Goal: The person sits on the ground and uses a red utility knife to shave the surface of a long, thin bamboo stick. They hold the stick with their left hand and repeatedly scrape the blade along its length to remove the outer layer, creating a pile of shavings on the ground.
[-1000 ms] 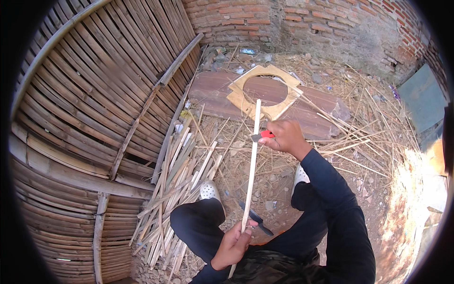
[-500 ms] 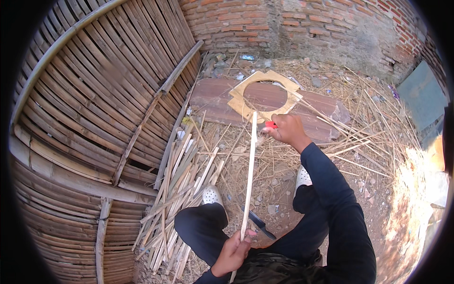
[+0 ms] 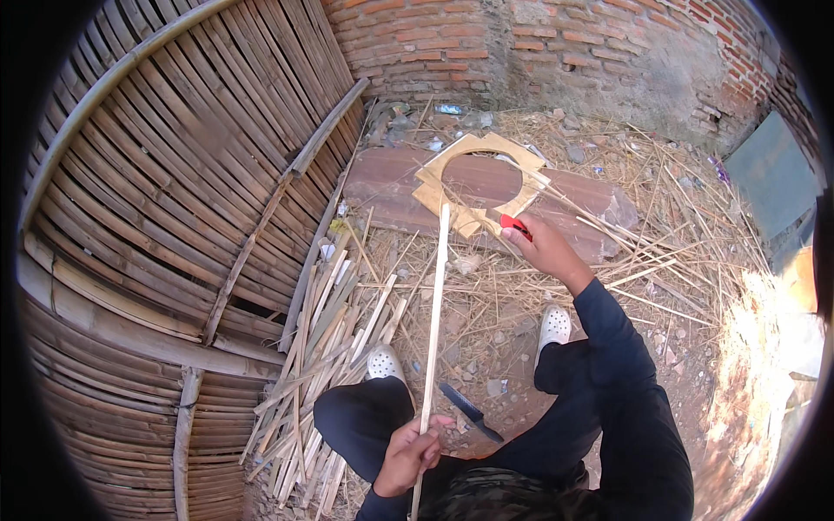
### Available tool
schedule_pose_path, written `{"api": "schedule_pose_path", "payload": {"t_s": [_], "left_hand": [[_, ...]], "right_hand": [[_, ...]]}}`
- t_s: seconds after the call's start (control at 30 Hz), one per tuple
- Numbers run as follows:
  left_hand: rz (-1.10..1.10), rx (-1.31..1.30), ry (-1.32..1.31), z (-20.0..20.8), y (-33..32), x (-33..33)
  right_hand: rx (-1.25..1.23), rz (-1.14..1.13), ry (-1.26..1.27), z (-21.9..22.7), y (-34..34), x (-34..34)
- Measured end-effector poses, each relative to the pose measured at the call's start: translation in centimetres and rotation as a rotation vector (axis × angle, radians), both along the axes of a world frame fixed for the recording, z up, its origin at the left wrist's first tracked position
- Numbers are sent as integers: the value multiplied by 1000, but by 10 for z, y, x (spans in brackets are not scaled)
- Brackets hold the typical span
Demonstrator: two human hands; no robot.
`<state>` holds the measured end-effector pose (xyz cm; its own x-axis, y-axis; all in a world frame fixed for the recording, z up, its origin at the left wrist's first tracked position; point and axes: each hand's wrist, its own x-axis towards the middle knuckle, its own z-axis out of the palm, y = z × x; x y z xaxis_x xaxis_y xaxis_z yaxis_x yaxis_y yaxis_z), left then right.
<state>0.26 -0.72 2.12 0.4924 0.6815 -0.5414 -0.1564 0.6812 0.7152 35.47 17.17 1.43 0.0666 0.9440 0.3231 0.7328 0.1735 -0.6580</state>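
Observation:
My left hand (image 3: 408,458), low in the middle, is closed around the lower part of a long, pale bamboo strip (image 3: 433,334). The strip slants up and away from me, its far tip just in front of the cardboard-coloured frame with a round hole (image 3: 426,193). To the right of that tip, my right hand (image 3: 553,252) grips a small red-handled knife (image 3: 516,227); its short blade points left, apart from the strip. Fingers partly hide the handle. Between my legs lies a long dark object with a patterned surface (image 3: 470,412), whose kind is unclear.
A heap of split bamboo strips (image 3: 326,373) lies at the left, beside a slatted bamboo wall (image 3: 191,165). Under the frame is a brown board (image 3: 382,195). Straw and loose sticks (image 3: 678,247) cover the ground at right. A brick wall (image 3: 443,52) closes the back.
My right hand with the red-handled knife has moved right, away from the strip. The strip's far tip has shifted left, and my left hand has moved slightly left and down.

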Motion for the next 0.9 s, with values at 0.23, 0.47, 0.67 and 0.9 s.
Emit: {"api": "schedule_pose_path", "payload": {"t_s": [0.23, 0.47, 0.67, 0.9], "left_hand": [[6, -11, -43, 0, 1, 0], [-118, 2, -2, -2, -13, 4], [-151, 125, 33, -2, -19, 9], [-190, 74, 44, -8, -52, -8]], "right_hand": [[127, 281, -248, -1, -23, -45], [294, 114, -406, -8, 1, -32], [430, 100, -509, -18, 21, -18], [22, -581, -152, -50, 56, 103]]}}
